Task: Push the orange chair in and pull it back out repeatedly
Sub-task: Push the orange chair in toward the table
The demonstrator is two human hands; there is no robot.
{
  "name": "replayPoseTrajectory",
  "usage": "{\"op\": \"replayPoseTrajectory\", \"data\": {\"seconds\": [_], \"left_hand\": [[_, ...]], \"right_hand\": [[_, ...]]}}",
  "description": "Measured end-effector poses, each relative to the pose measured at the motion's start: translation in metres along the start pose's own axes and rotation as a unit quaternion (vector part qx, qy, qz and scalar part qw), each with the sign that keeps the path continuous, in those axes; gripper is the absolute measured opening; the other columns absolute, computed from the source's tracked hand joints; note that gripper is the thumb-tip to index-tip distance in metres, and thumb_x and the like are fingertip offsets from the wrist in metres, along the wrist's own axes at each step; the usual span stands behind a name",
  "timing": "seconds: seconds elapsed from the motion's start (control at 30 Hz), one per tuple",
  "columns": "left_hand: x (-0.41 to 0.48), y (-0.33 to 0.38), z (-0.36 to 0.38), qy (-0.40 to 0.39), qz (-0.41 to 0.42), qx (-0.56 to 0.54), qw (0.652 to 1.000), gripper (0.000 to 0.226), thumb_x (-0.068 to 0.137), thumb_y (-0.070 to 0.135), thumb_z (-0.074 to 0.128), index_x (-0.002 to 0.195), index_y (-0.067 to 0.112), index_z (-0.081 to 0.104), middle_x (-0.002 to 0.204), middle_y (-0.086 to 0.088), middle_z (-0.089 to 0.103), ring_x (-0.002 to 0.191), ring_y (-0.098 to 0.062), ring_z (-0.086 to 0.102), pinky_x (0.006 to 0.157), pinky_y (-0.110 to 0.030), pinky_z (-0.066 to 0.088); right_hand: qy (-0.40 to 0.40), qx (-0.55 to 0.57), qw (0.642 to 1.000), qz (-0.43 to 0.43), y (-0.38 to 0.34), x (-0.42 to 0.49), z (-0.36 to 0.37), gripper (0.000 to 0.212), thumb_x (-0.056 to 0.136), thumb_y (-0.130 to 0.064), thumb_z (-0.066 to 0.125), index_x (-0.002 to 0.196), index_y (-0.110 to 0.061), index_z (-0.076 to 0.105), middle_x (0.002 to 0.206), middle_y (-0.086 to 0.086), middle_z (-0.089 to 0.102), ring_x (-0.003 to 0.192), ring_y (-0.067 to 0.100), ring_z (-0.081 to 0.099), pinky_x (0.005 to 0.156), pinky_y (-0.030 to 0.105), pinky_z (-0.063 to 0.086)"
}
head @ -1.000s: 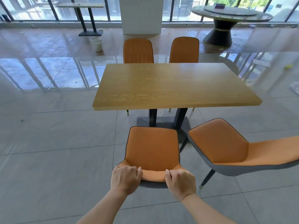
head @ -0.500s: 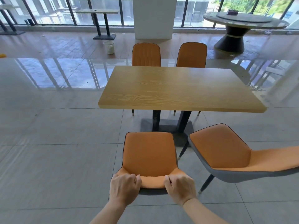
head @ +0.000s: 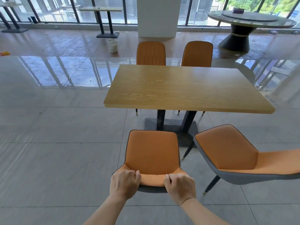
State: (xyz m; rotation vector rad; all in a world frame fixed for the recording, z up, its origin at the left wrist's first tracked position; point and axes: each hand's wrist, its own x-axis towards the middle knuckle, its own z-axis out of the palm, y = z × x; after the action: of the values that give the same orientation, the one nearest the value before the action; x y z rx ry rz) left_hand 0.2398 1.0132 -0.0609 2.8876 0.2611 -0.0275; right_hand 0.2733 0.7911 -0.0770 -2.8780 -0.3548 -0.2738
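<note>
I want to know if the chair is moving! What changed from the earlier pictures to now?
The orange chair seems to have slid slightly back from the table, toward the person; its gap to the neighbouring chair widened. The left hand and right hand kept gripping its backrest top. Table and neighbouring chair stayed put.

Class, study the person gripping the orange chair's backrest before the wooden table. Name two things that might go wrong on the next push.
1. The neighbouring chair stands angled close on the right; a skewed push of the orange chair may knock its leg.
2. The table base lies straight ahead, so the chair's hidden front legs might strike it.
</note>
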Motion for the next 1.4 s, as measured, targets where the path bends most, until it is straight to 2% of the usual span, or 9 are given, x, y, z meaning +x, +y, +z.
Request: {"op": "replayPoseTrajectory", "data": {"seconds": [0.23,0.4,0.53,0.73,0.83,0.97,1.1,1.2,1.4], "left_hand": [[-0.008,-0.009,-0.007,0.011,-0.004,-0.008,1.000,0.049,0.090,0.048,0.033,0.050,0.023,0.048,0.049,0.010,0.045,0.042,-0.009,0.040,0.046,-0.018,0.021],[-0.012,-0.011,-0.007,0.012,0.002,-0.010,1.000,0.050,0.093,0.048,0.033,0.054,0.024,0.052,0.054,0.011,0.049,0.046,-0.008,0.045,0.049,-0.018,0.025],[-0.017,-0.010,-0.006,0.018,0.000,-0.019,1.000,0.052,0.092,0.048,0.029,0.055,0.023,0.054,0.054,0.013,0.050,0.046,-0.008,0.045,0.051,-0.020,0.029],[-0.018,-0.009,-0.006,0.011,-0.010,-0.032,0.999,0.053,0.093,0.050,0.028,0.060,0.022,0.058,0.060,0.012,0.057,0.052,-0.009,0.051,0.057,-0.023,0.038],[-0.019,-0.009,-0.009,0.013,-0.009,-0.026,1.000,0.053,0.094,0.049,0.028,0.059,0.021,0.057,0.059,0.012,0.054,0.051,-0.009,0.048,0.059,-0.024,0.035],[-0.021,-0.011,-0.009,0.006,0.000,-0.016,1.000,0.051,0.098,0.046,0.033,0.060,0.021,0.058,0.060,0.011,0.055,0.052,-0.009,0.051,0.059,-0.025,0.034],[-0.020,-0.012,-0.009,0.000,-0.001,-0.020,1.000,0.054,0.096,0.047,0.028,0.063,0.020,0.060,0.062,0.010,0.057,0.055,-0.010,0.054,0.062,-0.026,0.041],[-0.019,-0.011,-0.010,0.008,0.003,-0.021,1.000,0.050,0.096,0.047,0.026,0.063,0.021,0.053,0.066,0.009,0.056,0.057,-0.012,0.049,0.064,-0.028,0.037],[-0.020,-0.012,-0.005,-0.004,-0.007,-0.007,1.000,0.050,0.096,0.047,0.022,0.069,0.021,0.054,0.071,0.006,0.060,0.065,-0.017,0.052,0.074,-0.033,0.045]], "right_hand": [[-0.001,-0.002,1.000,-0.001,-0.014,-0.004,-0.003,0.047,0.085,-0.039,0.045,0.043,-0.022,0.057,0.040,-0.008,0.048,0.039,0.006,0.027,0.040,0.016,0.024],[-0.018,-0.015,1.000,-0.009,-0.011,-0.005,0.002,0.048,0.088,-0.040,0.045,0.046,-0.022,0.059,0.043,-0.009,0.050,0.038,0.007,0.034,0.037,0.020,0.034],[-0.010,-0.013,1.000,-0.015,-0.012,-0.005,-0.005,0.048,0.086,-0.040,0.043,0.043,-0.022,0.056,0.041,-0.007,0.049,0.038,0.006,0.028,0.041,0.017,0.021],[0.007,-0.007,1.000,-0.012,-0.014,-0.008,-0.005,0.049,0.086,-0.040,0.044,0.043,-0.023,0.057,0.041,-0.007,0.050,0.039,0.004,0.028,0.043,0.013,0.014],[0.010,0.000,1.000,-0.008,-0.016,-0.008,-0.007,0.049,0.086,-0.040,0.042,0.042,-0.023,0.056,0.039,-0.005,0.049,0.039,0.004,0.025,0.046,0.011,0.006],[-0.008,-0.014,1.000,-0.009,-0.014,-0.012,0.001,0.049,0.087,-0.040,0.042,0.044,-0.022,0.058,0.040,-0.004,0.049,0.035,0.009,0.035,0.037,0.019,0.025],[-0.039,-0.029,0.999,0.004,-0.011,-0.011,0.007,0.046,0.087,-0.041,0.045,0.047,-0.023,0.059,0.042,-0.004,0.050,0.037,0.011,0.044,0.039,0.021,0.037],[-0.048,-0.030,0.998,-0.004,-0.010,-0.012,0.006,0.046,0.089,-0.041,0.044,0.050,-0.023,0.058,0.045,-0.004,0.052,0.040,0.012,0.046,0.041,0.025,0.038],[-0.055,0.001,0.998,0.001,-0.018,-0.015,-0.008,0.047,0.092,-0.047,0.025,0.055,-0.028,0.048,0.051,-0.009,0.043,0.046,0.010,0.041,0.047,0.026,0.032]]}}
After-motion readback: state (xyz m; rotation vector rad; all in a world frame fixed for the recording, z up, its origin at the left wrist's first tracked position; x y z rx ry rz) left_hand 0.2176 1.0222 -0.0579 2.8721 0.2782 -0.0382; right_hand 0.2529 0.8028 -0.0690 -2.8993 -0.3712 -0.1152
